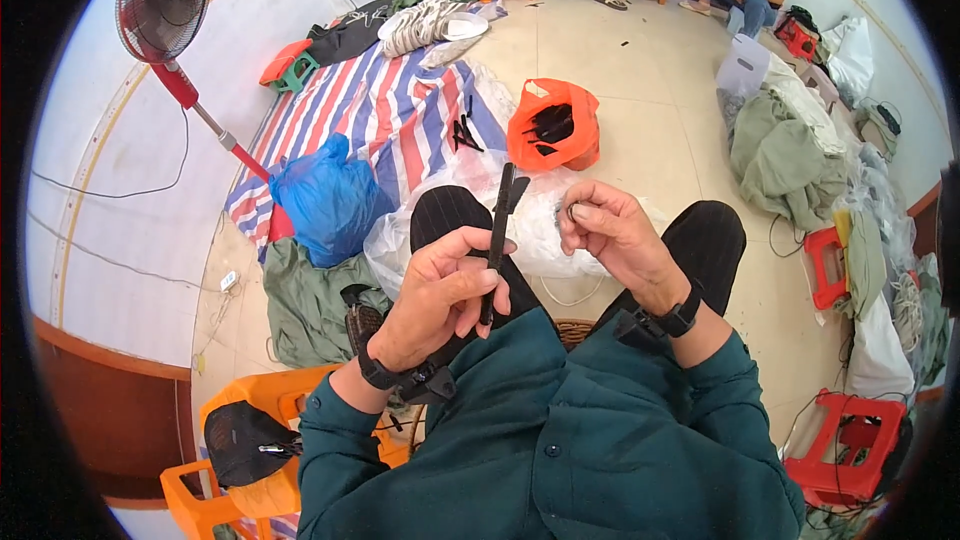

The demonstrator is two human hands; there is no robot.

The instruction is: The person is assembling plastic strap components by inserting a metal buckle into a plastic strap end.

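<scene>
Black strip (502,220) clamped in left fingers (466,286); right fingers (596,219) pinched together, contents unclear.

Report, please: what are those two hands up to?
Left hand gripping black strip. Right hand raised, curled, contents unclear. Orange bag of black pieces beyond both hands, seemingly not in the way.

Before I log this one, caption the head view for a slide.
Left hand holds a black strip, right hand apart from it, an orange bag beyond.
</scene>
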